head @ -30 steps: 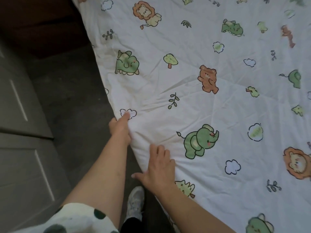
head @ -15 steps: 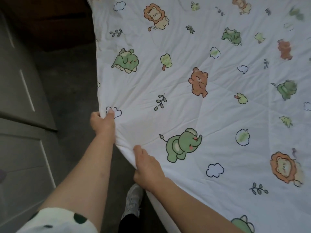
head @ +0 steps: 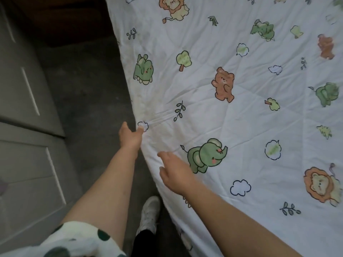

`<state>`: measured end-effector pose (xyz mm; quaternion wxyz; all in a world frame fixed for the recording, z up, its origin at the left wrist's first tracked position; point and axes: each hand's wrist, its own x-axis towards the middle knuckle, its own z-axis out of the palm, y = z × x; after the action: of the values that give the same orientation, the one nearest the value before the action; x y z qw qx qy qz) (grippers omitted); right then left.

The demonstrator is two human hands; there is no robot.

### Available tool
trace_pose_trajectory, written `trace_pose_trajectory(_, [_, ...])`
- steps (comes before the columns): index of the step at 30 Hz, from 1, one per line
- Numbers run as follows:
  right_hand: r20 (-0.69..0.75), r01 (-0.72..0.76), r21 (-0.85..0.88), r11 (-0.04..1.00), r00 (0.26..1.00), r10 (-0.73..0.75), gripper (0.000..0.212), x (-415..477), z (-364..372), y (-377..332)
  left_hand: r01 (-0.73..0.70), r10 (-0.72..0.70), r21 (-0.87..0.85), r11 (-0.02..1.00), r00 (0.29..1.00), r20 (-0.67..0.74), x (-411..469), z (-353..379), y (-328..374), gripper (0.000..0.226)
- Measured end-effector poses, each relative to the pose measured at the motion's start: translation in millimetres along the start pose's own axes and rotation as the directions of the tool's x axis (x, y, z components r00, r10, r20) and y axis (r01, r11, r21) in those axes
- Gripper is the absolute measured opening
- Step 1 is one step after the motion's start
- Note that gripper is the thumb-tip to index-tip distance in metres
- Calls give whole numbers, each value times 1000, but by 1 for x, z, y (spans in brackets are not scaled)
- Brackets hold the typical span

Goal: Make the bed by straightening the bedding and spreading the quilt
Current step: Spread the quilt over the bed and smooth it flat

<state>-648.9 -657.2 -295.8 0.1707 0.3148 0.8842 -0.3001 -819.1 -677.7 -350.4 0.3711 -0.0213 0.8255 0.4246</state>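
Dark grey flooring (head: 89,93) runs between pale cabinet doors (head: 24,164) and the bed, where the white quilt (head: 241,117) (printed with elephants, bears and lions) lies spread nearly flat across the right of the view. The left hand (head: 130,137) pinches the quilt's near edge, thumb on a small cloud print, and taut creases fan out from it. The right hand (head: 175,172) lies on the quilt just inside that edge beside a green elephant, fingers loosely extended and gripping nothing. A white shoe (head: 149,214) stands below.
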Motion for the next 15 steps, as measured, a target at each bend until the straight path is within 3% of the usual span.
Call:
trace_pose_trajectory(3, [-242,31,-185,982,967,-76,29,6,-15,21,-46,41,37,998,991,130,-16,24,6,71])
trace_pose_trajectory(7, [-401,-123,-336,934,916,-24,56,7,-36,62,-102,105,-27,994,931,350,-37,63,21,66])
trace_pose_trajectory(12, [-379,-294,-349,890,913,153,61,1,-43,107,-147,170,-87,985,837,520,-60,113,36,61])
trace_pose_trajectory(15, [-275,-311,-294,904,933,232,62,0,-39,126,-123,151,-88,988,839,523,-59,134,34,67])
